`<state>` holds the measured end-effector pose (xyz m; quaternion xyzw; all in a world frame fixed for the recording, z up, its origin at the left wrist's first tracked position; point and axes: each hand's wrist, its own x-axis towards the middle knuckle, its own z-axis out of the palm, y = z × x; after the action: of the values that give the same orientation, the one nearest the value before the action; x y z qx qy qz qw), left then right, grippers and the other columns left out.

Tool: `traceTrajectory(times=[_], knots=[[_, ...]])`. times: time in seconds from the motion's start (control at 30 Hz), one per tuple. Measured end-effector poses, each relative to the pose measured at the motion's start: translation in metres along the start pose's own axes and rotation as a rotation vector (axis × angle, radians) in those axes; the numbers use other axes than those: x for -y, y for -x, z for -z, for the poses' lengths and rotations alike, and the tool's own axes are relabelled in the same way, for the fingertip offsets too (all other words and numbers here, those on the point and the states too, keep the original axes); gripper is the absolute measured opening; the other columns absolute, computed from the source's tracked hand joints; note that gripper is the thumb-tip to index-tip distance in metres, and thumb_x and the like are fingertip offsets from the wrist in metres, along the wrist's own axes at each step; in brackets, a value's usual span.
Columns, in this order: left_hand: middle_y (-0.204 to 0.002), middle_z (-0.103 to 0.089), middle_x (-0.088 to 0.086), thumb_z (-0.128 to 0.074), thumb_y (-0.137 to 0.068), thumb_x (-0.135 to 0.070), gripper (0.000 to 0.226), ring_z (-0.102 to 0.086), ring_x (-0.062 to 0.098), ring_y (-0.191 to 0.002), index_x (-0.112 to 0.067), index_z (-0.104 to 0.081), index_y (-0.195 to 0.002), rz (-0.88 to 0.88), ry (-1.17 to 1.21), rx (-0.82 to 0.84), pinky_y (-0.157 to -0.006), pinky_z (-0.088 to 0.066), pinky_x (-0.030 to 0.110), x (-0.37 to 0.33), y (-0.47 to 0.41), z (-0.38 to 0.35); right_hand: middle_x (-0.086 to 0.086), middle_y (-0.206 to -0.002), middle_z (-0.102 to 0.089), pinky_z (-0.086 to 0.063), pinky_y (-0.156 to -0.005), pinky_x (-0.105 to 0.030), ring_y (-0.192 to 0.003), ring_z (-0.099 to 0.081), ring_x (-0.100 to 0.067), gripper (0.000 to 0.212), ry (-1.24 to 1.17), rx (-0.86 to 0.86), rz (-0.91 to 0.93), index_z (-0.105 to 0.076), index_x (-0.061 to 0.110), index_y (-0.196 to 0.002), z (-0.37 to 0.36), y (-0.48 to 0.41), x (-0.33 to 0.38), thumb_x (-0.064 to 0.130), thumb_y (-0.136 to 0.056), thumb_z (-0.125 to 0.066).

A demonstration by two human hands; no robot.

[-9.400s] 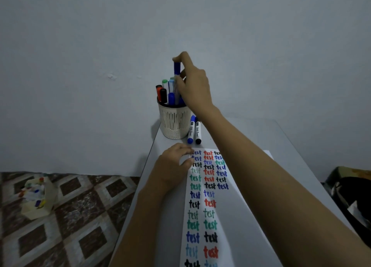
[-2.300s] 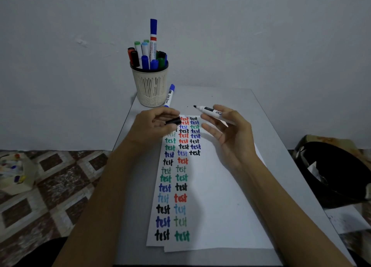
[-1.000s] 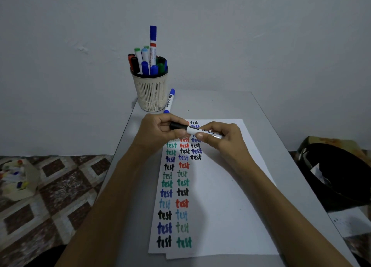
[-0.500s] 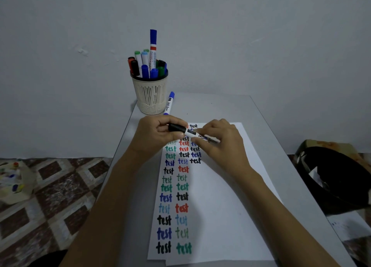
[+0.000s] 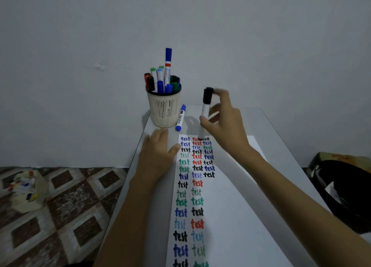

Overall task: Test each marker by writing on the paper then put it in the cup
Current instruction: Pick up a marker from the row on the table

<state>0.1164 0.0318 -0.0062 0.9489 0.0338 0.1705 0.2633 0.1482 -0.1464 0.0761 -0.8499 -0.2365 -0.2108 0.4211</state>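
While the left hand point(image 5: 158, 156) lies flat with straight fingers on the counter point(image 5: 281, 146), thumb at the left edge of the paper point(image 5: 230, 196), the right hand point(image 5: 224, 124) pinches a capped black marker point(image 5: 205, 110) upright, its lower end at the paper's far edge. The cup point(image 5: 164, 110), full of markers, stands at the counter's far left corner. A blue marker point(image 5: 180, 118) lies just beside it, between cup and black marker.

Left grip point(image 5: 158, 154) flat, palm down; right grip point(image 5: 226, 126) raised, pinched
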Motion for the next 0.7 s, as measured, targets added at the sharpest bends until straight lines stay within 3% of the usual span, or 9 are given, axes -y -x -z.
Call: traceTrajectory(times=[0.1, 0.2, 0.37, 0.43, 0.57, 0.7], knots=[[-0.154, -0.021, 0.006, -0.038, -0.096, -0.041, 0.058, -0.013, 0.015, -0.142, -0.01, -0.027, -0.144, -0.031, -0.094, 0.027, -0.114, -0.002, 0.032, 0.0, 0.001, -0.004, 0.002, -0.078, -0.061, -0.055, -0.067, -0.021, -0.066, -0.064, -0.01, 0.085, -0.065, -0.085, 0.073, -0.019, 0.023, -0.15, -0.008, -0.042, 0.018, 0.014, -0.085, -0.072], [-0.155, -0.017, 0.004, -0.036, -0.097, -0.04, 0.058, -0.009, 0.013, -0.143, -0.012, -0.023, -0.145, -0.029, -0.08, 0.024, -0.113, 0.002, 0.028, -0.001, 0.001, -0.003, 0.009, -0.075, -0.057, -0.058, -0.065, -0.025, -0.062, -0.063, -0.005, 0.078, -0.164, -0.233, 0.141, -0.023, 0.018, -0.149, -0.015, -0.08, 0.033, 0.011, -0.087, -0.069], [-0.155, -0.017, 0.004, -0.037, -0.097, -0.038, 0.057, -0.01, 0.013, -0.142, -0.011, -0.023, -0.145, -0.033, -0.042, 0.006, -0.108, 0.002, 0.019, -0.005, 0.003, 0.0, 0.007, -0.078, -0.059, -0.05, -0.058, -0.012, -0.057, -0.059, -0.001, 0.069, -0.235, -0.399, 0.194, -0.028, 0.011, -0.147, -0.03, -0.114, 0.049, 0.007, -0.089, -0.065], [-0.154, -0.018, 0.004, -0.039, -0.097, -0.037, 0.057, -0.012, 0.014, -0.142, -0.011, -0.024, -0.145, -0.032, -0.03, 0.005, -0.111, -0.001, 0.022, -0.006, 0.003, 0.001, 0.0, -0.086, -0.063, -0.052, -0.059, -0.014, -0.06, -0.06, -0.002, 0.068, -0.205, -0.379, 0.204, -0.028, 0.013, -0.147, -0.04, -0.119, 0.051, 0.005, -0.089, -0.063], [-0.153, -0.022, 0.004, -0.042, -0.096, -0.035, 0.055, -0.015, 0.015, -0.142, -0.01, -0.028, -0.143, -0.051, -0.006, -0.023, -0.112, -0.005, 0.023, -0.005, 0.003, 0.001, -0.007, -0.08, -0.065, -0.056, -0.063, -0.036, -0.065, -0.063, -0.018, 0.067, -0.053, -0.2, 0.235, -0.033, 0.02, -0.146, -0.062, -0.12, 0.046, 0.007, -0.088, -0.063], [-0.152, -0.024, 0.006, -0.044, -0.095, -0.033, 0.055, -0.016, 0.015, -0.141, -0.009, -0.03, -0.143, -0.066, -0.013, -0.028, -0.112, -0.005, 0.023, -0.005, 0.002, -0.001, -0.003, -0.088, -0.06, -0.05, -0.07, -0.035, -0.086, -0.056, -0.019, 0.057, 0.058, -0.128, 0.279, -0.041, 0.024, -0.142, -0.073, -0.117, 0.042, 0.018, -0.09, -0.061]])
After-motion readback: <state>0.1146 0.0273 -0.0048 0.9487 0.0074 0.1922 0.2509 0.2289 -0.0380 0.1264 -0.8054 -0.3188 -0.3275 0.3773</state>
